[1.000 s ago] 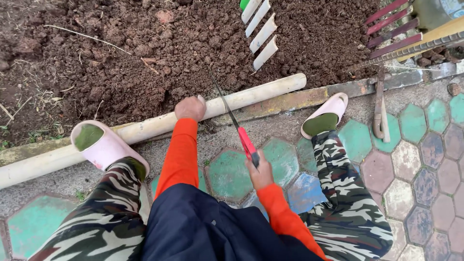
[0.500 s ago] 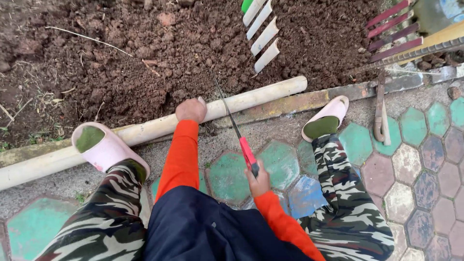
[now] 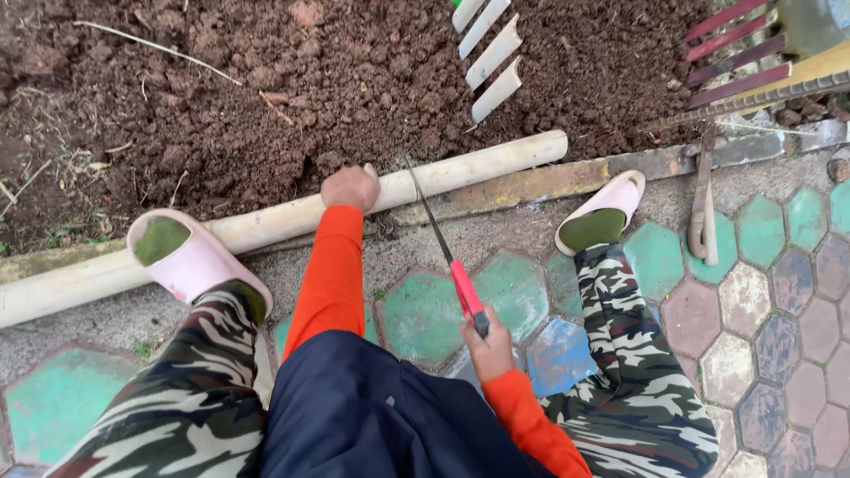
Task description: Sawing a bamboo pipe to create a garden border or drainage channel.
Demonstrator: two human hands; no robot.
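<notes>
A long pale bamboo pole (image 3: 460,170) lies along the edge between the soil bed and the paving. My left hand (image 3: 351,187) is closed over the pole near its middle, pressing it down. My right hand (image 3: 490,347) grips the red handle of a hand saw (image 3: 440,242), whose thin dark blade reaches up to the pole just right of my left hand. My left foot in a pink slipper (image 3: 188,258) rests on the pole; the right slipper (image 3: 602,212) stands on the paving.
Dark loose soil (image 3: 266,97) fills the bed beyond the pole. A white-tined rake head (image 3: 489,53) lies on it, and red slats (image 3: 735,44) at top right. A hammer-like tool (image 3: 704,208) lies on the coloured hexagonal paving (image 3: 761,292).
The saw has been drawn back toward me, with my right hand moving down and slightly right. My left hand stays on the pole.
</notes>
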